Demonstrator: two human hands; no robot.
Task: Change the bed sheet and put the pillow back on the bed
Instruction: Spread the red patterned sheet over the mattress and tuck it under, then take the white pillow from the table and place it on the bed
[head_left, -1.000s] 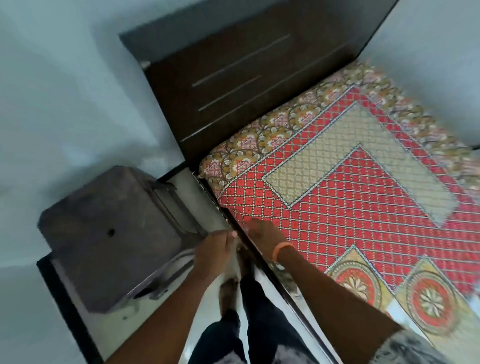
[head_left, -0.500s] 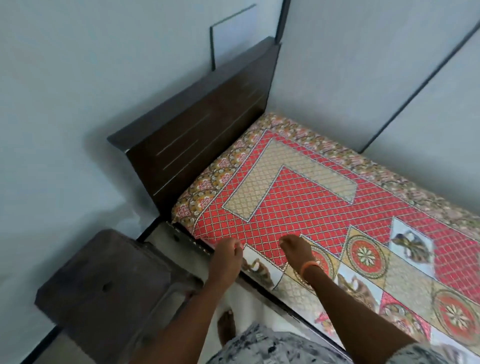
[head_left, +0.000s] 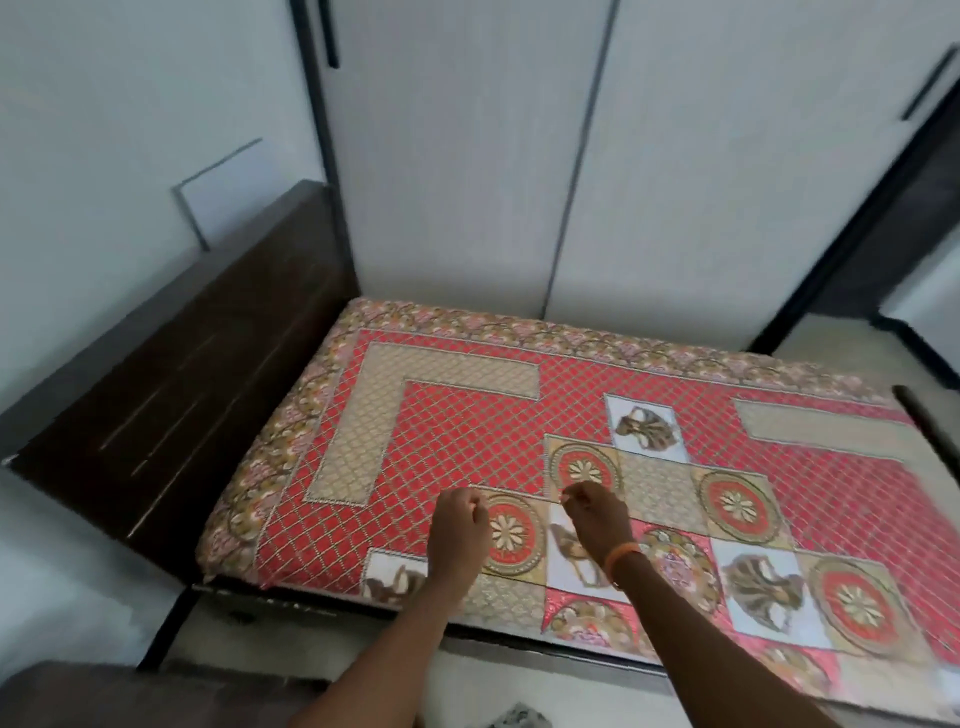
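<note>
A red and gold patterned bed sheet (head_left: 467, 426) lies flat over the mattress and covers it up to the dark wooden headboard (head_left: 171, 395) on the left. My left hand (head_left: 460, 527) and my right hand (head_left: 597, 519) are both over the near part of the sheet, a short gap between them. The fingers of each are curled in, and I see nothing held in either. An orange band (head_left: 621, 553) circles my right wrist. No pillow is in view.
White wardrobe doors (head_left: 467, 156) stand right behind the bed's far side. The dark bed frame edge (head_left: 322, 610) runs along the near side. A dark brown stool top (head_left: 130, 693) sits at the bottom left, with pale floor (head_left: 78, 597) beside it.
My view has swung up and right from the bed's corner to the whole bed. Both hands have left the sheet's near edge and moved onto the middle of the sheet.
</note>
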